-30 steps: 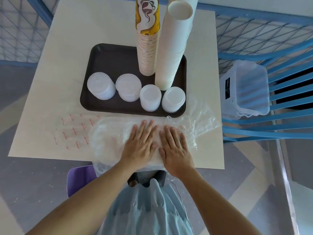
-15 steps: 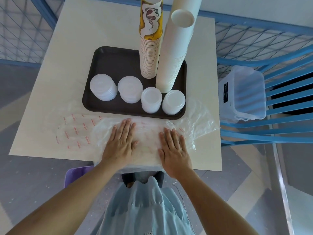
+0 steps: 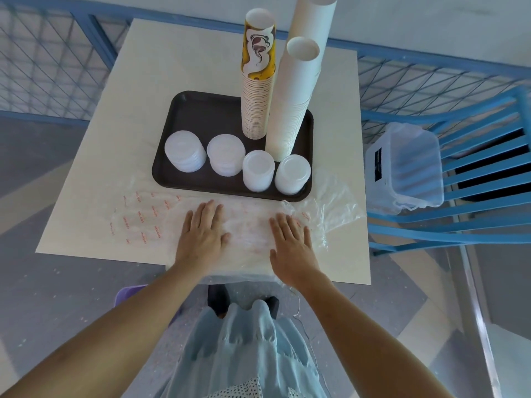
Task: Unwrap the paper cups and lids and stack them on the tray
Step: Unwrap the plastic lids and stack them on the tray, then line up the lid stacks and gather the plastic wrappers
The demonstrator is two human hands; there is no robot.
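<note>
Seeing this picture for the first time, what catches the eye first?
Probably the tall printed cup stack and the white cup stacks beside it, on the dark tray. Then the left hand and right hand, flat on clear plastic wrap at the table's near edge.

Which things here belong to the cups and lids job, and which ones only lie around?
Job: tray, printed cups, white cups, four lid stacks, plastic wrappers, left hand and right hand flat on them.
Lying about: clear box, blue chair.
</note>
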